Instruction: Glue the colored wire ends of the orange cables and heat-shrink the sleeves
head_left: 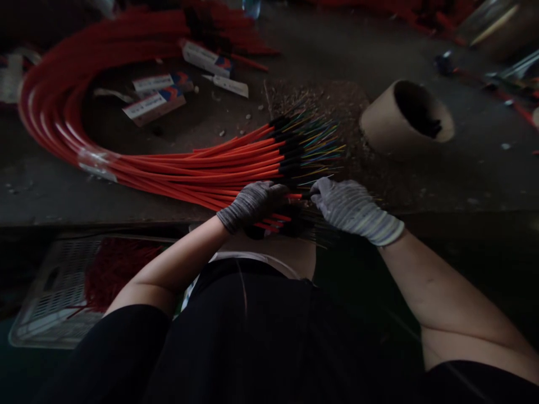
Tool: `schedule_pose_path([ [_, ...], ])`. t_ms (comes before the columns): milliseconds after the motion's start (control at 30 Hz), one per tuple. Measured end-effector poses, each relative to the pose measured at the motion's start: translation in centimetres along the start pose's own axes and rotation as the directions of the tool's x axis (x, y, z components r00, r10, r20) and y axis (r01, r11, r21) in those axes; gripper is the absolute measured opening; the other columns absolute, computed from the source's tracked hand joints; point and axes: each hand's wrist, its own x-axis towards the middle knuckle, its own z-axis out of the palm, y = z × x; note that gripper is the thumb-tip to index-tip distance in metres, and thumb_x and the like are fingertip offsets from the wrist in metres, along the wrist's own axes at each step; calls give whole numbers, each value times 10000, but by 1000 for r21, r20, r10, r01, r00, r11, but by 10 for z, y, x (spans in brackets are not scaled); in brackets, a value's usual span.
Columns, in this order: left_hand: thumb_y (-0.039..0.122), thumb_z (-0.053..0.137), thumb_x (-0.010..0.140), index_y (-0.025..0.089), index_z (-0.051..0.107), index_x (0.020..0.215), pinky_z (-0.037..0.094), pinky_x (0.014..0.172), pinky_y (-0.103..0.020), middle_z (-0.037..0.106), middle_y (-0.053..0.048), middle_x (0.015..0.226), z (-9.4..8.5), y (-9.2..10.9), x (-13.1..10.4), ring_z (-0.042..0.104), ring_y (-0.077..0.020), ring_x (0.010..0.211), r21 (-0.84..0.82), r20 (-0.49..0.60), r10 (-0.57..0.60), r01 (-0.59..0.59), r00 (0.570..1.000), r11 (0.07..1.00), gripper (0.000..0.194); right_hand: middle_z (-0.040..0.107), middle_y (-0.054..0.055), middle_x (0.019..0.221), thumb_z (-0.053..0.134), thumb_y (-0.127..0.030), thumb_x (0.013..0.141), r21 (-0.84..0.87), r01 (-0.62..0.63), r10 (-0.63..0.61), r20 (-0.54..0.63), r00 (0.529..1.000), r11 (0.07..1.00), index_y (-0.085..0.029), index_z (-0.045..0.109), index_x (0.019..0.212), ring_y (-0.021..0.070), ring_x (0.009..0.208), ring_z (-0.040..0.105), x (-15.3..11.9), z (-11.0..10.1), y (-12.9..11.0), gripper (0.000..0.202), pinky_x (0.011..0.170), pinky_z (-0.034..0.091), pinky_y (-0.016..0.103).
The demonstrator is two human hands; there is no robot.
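A thick bundle of orange cables [202, 165] curves round from the back left and fans out at the table's front edge. Black sleeves [288, 148] cover the cable ends, and thin coloured wires [322, 140] stick out of them. My left hand [256, 202], in a grey knit glove, is closed round one orange cable near its end. Just to the right, my right hand [345, 205], in a striped grey glove, has its fingers pinched at the black end of that same cable. Its fingertips partly hide what they grip.
Small printed boxes [155, 104] and a white tube [227, 85] lie inside the cable loop. A cardboard ring [381, 120] with dark bits in it stands at the right. Below the table edge, a white plastic basket [50, 314] holds red strands.
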Motion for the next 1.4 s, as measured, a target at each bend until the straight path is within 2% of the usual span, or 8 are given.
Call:
schedule_pose_path([
  [133,295,551,986,207,669,1326,537,850,-253,742,-96,1177,6,-3,3,708,-180,984,-144,-112,-9,-8,994,990,371,722,215,1017,415,-250,978,-66,60,-72,-181,981,996,-64,653,1140,315,930,666,1,9,0,343,814,372,388],
  [300,285,597,974,279,661,1373,531,814,-278,709,-79,1276,7,-3,4,708,-214,1038,-164,-97,12,-28,995,986,405,733,184,1001,410,-229,954,26,160,-140,-355,924,987,-99,684,1090,285,907,639,16,31,7,332,832,372,382],
  [500,307,562,995,244,728,1264,498,775,-327,689,-130,1245,-6,1,12,669,-264,1073,146,-71,-64,74,995,986,323,724,155,1208,420,-331,998,137,144,-69,-440,895,980,-138,690,1224,304,1095,642,15,30,17,402,942,408,409],
  [667,336,399,1043,150,739,1156,452,640,-345,717,-162,1018,-28,0,-2,701,-315,915,293,251,-23,-53,968,955,404,754,83,1143,534,-400,968,216,162,-144,-94,985,963,-222,719,1179,268,995,687,-3,29,22,333,834,466,366],
  [733,316,394,1041,148,735,1153,463,656,-349,725,-158,1016,-31,-1,-8,708,-314,922,293,289,-4,-84,957,953,396,754,104,1107,519,-352,971,151,169,-170,-8,985,974,-197,715,1168,272,969,679,-8,30,20,318,810,454,371],
  [967,334,538,994,164,668,1302,533,795,-316,733,-129,1202,-21,-4,-11,707,-264,1086,211,162,-68,32,984,977,376,704,107,1235,481,-349,994,49,51,-28,-384,923,997,-235,712,1166,307,1081,598,-15,12,1,310,846,348,403],
  [1167,307,553,980,181,672,1290,567,861,-356,743,-119,1206,-8,-11,-14,724,-268,1074,72,101,-64,57,993,996,356,718,155,1082,484,-313,986,9,110,-98,-389,916,994,-135,661,1163,313,996,583,2,28,-34,307,825,308,404],
  [1400,256,580,964,177,658,1274,556,971,-305,754,-84,1203,3,-25,-18,715,-203,1124,-182,-73,7,-20,997,983,330,727,130,1003,458,-280,983,64,161,-108,-504,857,985,-166,695,1065,294,983,570,8,41,-36,276,835,310,402],
])
